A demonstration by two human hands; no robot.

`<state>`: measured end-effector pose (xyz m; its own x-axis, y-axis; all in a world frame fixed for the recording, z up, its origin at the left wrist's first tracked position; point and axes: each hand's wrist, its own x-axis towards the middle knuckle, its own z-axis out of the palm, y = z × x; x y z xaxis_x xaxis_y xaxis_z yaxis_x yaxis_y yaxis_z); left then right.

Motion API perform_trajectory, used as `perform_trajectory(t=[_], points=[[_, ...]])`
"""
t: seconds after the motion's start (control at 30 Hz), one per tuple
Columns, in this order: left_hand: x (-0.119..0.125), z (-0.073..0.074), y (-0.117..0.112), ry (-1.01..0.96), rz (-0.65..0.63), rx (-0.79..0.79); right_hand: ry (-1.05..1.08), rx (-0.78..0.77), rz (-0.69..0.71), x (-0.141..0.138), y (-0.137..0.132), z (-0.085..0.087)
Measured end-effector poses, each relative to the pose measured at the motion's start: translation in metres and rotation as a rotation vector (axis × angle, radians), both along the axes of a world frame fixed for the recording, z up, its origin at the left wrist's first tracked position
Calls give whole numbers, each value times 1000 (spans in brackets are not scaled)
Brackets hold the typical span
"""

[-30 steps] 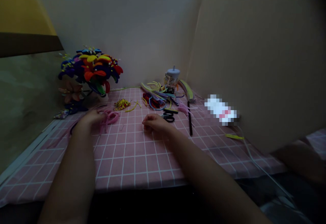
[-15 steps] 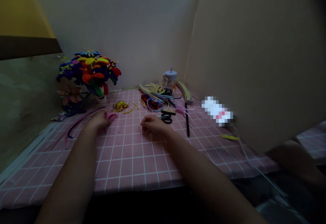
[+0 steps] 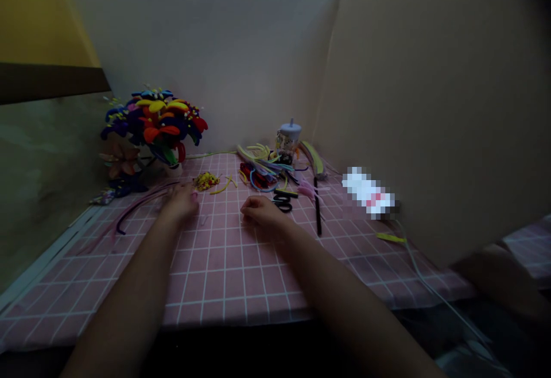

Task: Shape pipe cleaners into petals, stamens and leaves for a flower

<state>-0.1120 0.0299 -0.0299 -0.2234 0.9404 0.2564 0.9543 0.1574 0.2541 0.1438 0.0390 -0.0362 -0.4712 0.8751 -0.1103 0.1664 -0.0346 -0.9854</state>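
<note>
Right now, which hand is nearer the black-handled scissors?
Right. The right hand lies just left of the black-handled scissors, not touching them; the left hand lies much farther left.

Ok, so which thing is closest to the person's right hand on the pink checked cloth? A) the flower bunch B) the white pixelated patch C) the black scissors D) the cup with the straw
C: the black scissors lie just beside the right hand, much nearer than the cup or the flower bunch.
</note>
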Motion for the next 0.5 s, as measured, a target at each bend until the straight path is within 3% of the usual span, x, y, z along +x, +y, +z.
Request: perform_trajectory(t=[0.03, 0.17, 0.23, 0.37, 0.5], points=[[9, 1, 1, 22, -23, 42, -14, 5, -2, 1, 0, 2], [39, 0, 3, -47, -309, 133, -101, 74, -59, 4, 2, 6], [47, -1, 2, -59, -336, 150, -159, 143, -93, 5, 5, 6], [47, 1, -1, 22, -241, 100, -260, 302, -146, 10, 12, 4], [26, 7, -4, 91, -33, 92, -267, 314, -157, 13, 15, 2]])
